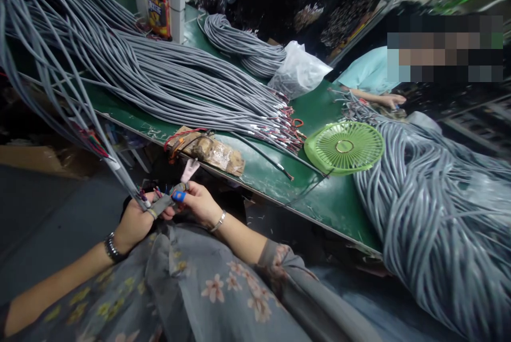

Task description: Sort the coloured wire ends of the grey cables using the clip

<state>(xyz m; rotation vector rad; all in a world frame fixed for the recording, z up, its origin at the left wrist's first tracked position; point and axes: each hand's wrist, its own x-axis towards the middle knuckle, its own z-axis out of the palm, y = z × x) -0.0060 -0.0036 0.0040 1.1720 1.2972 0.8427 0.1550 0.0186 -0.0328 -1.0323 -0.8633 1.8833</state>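
We see both hands low in front of the body, over the lap and just off the near edge of the green table [335,201]. The left hand [136,222] has its fingers curled around the ends of a few grey cables [120,176], which come down from the upper left. Its fingertips are partly hidden, so we cannot tell how tightly they close. The right hand [203,206] has its thumb, wrapped in a blue band [179,196], pressed with the fingers on a grey piece [162,204] that spans the two hands. We cannot make out whether this is a tool or a strip of covering. Small coloured wires [142,193] poke up by the left hand, their lower ends hidden. A pale tag [189,170] stands up beyond the right fingers; what it is fixed to is unclear.

On the table we see a long cable bundle [191,81], cut off at the upper left, a brown wrapped block [215,153] at the near edge, and a green fan [351,145]. Behind lies a coil [239,43], partly covered by a clear bag [300,69]. A large cable heap [419,203] runs out at the right. Beyond it, a co-worker's hand [393,101] is too blurred to read, and pixel blocks cover part of that person.
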